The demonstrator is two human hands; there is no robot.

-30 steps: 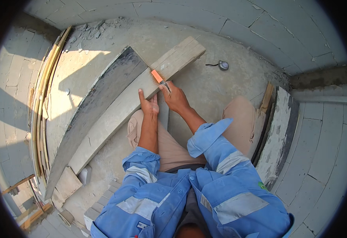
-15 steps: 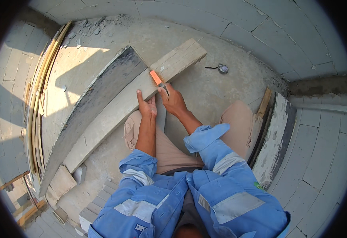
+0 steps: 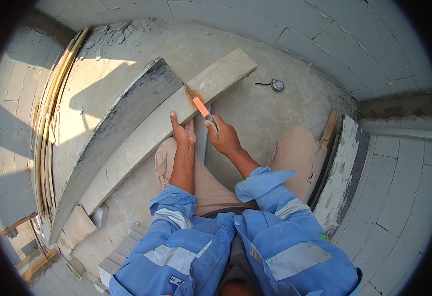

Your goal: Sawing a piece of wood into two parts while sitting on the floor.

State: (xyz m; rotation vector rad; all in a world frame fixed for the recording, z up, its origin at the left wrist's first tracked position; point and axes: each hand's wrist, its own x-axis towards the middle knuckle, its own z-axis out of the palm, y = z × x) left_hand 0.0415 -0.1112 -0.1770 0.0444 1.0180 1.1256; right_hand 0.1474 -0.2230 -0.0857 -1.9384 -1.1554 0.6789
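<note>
Saw Is Being Held Across Wooden Beam on Sunlit Floor

A hand saw (image 3: 201, 106) with an orange and black handle is being gripped in the right hand (image 3: 224, 138) just above the centre of the frame, its fingers being wrapped closely around the lower part of the handle. The thin blade is being held across a pale wooden beam (image 3: 149, 135), which is being seen slanting from the lower left to the upper centre. Reddish-brown dust (image 3: 200, 93) is being shown on the beam around the blade. The beam's near edge is being touched by the left hand (image 3: 184, 133), left of the saw; its thumb is being laid on top, while its fingers are being partly hidden by the edge, so whether they are being closed cannot be told. A broad, dark-faced board (image 3: 122, 113) is being seen just beside the beam, toward the upper left. A tape measure (image 3: 277, 85) is being left apart on the concrete floor (image 3: 245, 108), right of the beam's upper end. Long wooden strips (image 3: 58, 98) are being partly lit by sun at the frame's left.
</note>
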